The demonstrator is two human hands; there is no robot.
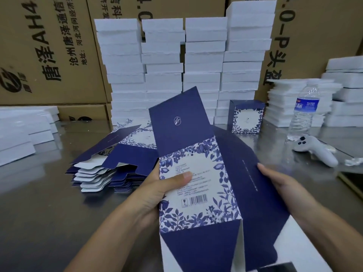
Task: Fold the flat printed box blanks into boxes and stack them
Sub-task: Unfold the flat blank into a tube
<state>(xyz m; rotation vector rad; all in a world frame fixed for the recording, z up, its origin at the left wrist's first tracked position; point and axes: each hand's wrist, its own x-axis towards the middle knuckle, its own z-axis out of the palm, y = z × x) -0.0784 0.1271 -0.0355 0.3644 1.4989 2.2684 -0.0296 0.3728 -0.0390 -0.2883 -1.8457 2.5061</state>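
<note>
Both hands hold one printed box blank (198, 179) up over a steel table (39, 203). The left hand (155, 190) grips its left edge, thumb pressed on the white panel with the barcode; the right hand (279, 185) holds the dark blue side panel. A blue flap with a small logo stands up at the top. Behind it to the left, a pile of flat blanks (110, 163) lies fanned on the table. One folded box (246, 118) stands upright further back, near a water bottle (303, 112) and a white controller (314, 151). Stacks of white boxes (182, 65) rise against brown cartons (45, 50)
</note>
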